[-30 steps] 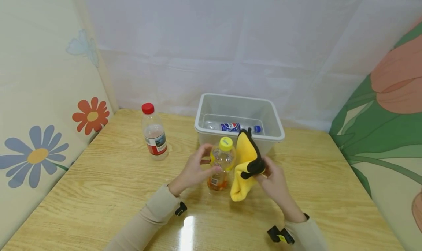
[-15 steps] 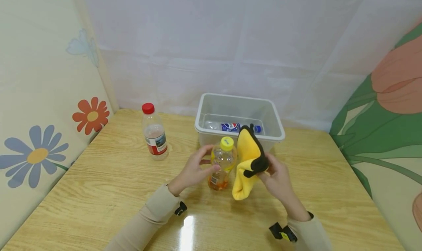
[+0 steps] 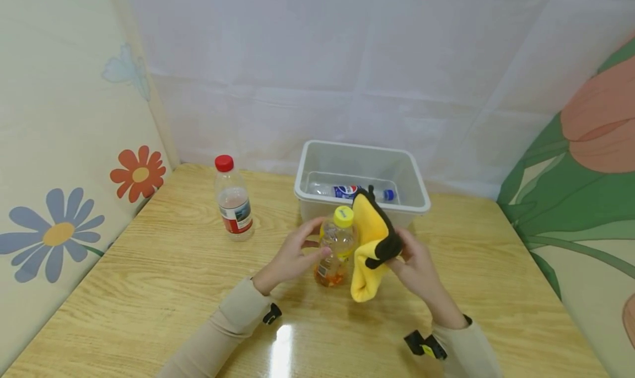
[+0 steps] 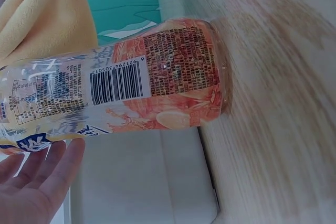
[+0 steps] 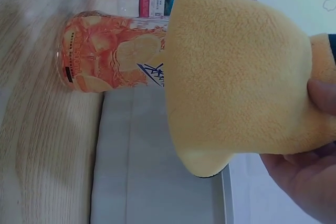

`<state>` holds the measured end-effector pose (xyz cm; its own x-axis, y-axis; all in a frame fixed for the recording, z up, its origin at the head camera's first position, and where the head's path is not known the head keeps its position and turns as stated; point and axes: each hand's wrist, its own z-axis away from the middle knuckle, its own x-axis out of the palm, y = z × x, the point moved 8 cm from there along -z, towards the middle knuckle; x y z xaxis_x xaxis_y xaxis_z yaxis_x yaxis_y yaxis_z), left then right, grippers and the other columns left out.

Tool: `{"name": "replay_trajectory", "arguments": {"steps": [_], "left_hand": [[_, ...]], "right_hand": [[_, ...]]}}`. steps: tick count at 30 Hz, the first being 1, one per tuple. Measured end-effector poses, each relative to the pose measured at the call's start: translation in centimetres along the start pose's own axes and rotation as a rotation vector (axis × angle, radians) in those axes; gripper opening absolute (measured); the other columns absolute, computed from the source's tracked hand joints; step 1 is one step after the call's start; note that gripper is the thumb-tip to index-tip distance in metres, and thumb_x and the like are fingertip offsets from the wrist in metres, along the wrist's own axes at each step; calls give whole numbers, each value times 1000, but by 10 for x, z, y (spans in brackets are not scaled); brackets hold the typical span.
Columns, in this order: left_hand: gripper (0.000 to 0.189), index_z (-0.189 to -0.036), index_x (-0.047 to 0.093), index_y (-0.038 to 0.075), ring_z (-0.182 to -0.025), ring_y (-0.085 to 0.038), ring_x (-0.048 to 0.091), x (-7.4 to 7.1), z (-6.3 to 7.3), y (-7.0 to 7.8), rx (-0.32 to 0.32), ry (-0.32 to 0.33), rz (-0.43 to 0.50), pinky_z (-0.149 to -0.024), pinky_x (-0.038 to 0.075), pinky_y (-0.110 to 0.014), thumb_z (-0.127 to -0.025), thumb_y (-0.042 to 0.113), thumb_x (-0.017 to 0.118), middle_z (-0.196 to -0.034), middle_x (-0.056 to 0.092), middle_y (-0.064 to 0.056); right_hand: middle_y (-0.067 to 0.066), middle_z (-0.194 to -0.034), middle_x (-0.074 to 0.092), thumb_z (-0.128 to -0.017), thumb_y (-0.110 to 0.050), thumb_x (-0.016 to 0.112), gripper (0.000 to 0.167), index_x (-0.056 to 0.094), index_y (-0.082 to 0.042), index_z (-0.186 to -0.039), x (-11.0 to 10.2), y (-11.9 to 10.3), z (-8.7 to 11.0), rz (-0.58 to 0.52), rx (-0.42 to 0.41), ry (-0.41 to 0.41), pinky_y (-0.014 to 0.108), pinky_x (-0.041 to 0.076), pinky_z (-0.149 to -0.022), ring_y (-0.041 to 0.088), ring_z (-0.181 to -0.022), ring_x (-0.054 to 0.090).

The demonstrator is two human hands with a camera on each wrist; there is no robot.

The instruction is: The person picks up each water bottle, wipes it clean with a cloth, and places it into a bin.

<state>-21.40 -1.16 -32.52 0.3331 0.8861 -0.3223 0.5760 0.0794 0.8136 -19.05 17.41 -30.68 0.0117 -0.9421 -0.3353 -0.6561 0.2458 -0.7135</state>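
Note:
A clear drink bottle (image 3: 339,239) with a yellow cap stands upright on the table, its orange label and barcode facing the left wrist view. My left hand (image 3: 294,258) holds it from the left, thumb in front and fingers behind. In my right hand (image 3: 418,263) a yellow cloth (image 3: 367,254) with dark edging is pinched and bunched. Folds of the cloth hang close beside the bottle's right side. From the right wrist view, the cloth (image 5: 236,72) covers the upper part of the bottle (image 5: 115,51).
Behind the hands stands a grey plastic bin (image 3: 412,208), with a blue-labelled bottle (image 3: 322,189) lying inside. A red-capped bottle (image 3: 236,204) stands upright on the wooden table (image 3: 163,290) to the left. A white cloth backdrop (image 3: 278,108) hangs behind the bin.
The bottle has shifted very slightly right with my left hand. My right hand and the cloth moved slightly right, then the cloth's top swung a little back left toward the bottle.

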Motion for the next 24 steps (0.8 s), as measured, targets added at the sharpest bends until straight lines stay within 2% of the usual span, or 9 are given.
{"name": "replay_trajectory", "arguments": {"steps": [9,13,16,20,22,24], "left_hand": [[50,-126,37,-16,-104,-43,51,0,-1,2,16,-21,-15,-80,53,-36,-81,-9,60,-118,48,-31],[50,-126,37,-16,-105,-43,50,1,-1,2,11,-29,-15,-81,53,-36,-82,-9,59,-119,47,-32],[50,-126,37,-16,-105,-43,50,1,-1,1,11,-31,-16,-81,53,-36,-82,-9,59,-119,47,-32],[51,-127,37,-15,-105,-43,50,1,0,0,10,-31,-5,-82,52,-37,-82,-9,59,-119,47,-31],[51,-127,36,-15,-106,-43,50,1,0,0,10,-34,3,-83,52,-39,-82,-9,59,-119,47,-31],[51,-128,36,-15,-106,-43,49,1,0,0,12,-36,7,-83,52,-41,-82,-8,59,-120,47,-31]], "right_hand": [[-18,-105,56,-58,34,48,51,46,22,-107,5,3,-3,-66,-26,-54,13,49,-78,1,-93,54],[-15,-105,57,-60,32,48,50,46,21,-109,7,8,-4,-70,-6,-71,14,49,-77,1,-92,54],[3,-103,60,-62,31,49,50,47,19,-111,9,14,-4,-60,32,-74,16,51,-73,2,-90,54],[29,-104,55,-65,29,49,52,45,18,-115,12,24,-2,-69,92,-98,19,53,-71,2,-91,55],[24,-106,56,-66,29,49,52,45,18,-116,14,29,-1,-79,119,-110,20,53,-72,2,-92,55],[9,-108,58,-66,28,50,52,45,17,-117,15,33,0,-80,134,-120,20,53,-72,2,-91,55]]}}
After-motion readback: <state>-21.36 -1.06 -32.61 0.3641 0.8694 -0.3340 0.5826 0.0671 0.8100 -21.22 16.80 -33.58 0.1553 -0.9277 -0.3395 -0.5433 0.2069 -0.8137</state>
